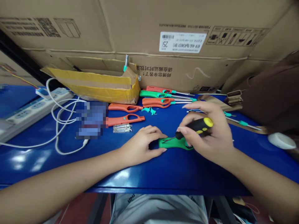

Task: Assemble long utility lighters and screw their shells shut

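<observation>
The green lighter handle lies on the blue tabletop, between the fingers of the left hand and those of the right hand; the left thumb and forefinger are at the two edges of its left end, seemingly pinching it; the right fingers are pinching the black and yellow screwdriver, whose thin shaft runs leftward over the handle; whether its tip presses in, I cannot tell. In my judgement the handle is light and stiff, of hard plastic; its face looks smooth, so a push from one side only could make it slide under the fingers; the body should bear a firm grip, but the thin part near the right fingers, partly hidden by them, is probably easier to crack; the best hold seems to be the solid left end, with fingertips away from the screwdriver tip.
</observation>
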### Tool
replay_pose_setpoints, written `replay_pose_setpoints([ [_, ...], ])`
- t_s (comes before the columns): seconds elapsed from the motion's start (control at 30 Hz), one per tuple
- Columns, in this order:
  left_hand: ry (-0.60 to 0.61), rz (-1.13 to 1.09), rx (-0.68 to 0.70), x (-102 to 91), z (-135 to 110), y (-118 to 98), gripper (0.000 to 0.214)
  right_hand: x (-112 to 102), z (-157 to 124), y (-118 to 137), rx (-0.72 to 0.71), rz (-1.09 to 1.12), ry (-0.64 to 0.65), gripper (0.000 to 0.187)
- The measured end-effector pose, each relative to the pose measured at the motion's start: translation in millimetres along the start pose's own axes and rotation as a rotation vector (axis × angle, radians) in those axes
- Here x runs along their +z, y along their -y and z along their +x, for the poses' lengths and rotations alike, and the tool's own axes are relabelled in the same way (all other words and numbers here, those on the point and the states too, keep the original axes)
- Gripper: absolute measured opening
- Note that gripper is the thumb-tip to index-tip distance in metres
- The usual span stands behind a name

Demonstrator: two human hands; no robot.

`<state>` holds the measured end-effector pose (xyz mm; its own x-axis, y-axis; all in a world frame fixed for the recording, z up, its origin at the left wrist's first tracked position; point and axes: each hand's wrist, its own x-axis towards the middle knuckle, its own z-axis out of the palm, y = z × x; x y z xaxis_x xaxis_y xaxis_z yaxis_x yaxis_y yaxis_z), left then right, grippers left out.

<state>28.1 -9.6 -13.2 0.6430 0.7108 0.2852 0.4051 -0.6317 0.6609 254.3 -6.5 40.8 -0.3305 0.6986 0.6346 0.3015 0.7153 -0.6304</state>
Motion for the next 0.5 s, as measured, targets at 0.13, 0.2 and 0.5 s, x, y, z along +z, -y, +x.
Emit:
replay_pose_setpoints([
  [0.13, -0.070, -0.089, -0.110, 6.9, 3, -4, 0.027, -3, 19, 8, -0.192, -0.184, 0.126, 0.036],
  [0.2, -0.071, -0.057, -0.158, 8.3, 5, -8, 0.022, -7, 28, 14, -0.206, -0.207, 0.272, 0.029],
  [0.5, -0.061, 0.013, -0.112, 10.0, 9, -9, 0.022, 14, 40, 4, -0.584, -0.314, 0.188, 0.023],
])
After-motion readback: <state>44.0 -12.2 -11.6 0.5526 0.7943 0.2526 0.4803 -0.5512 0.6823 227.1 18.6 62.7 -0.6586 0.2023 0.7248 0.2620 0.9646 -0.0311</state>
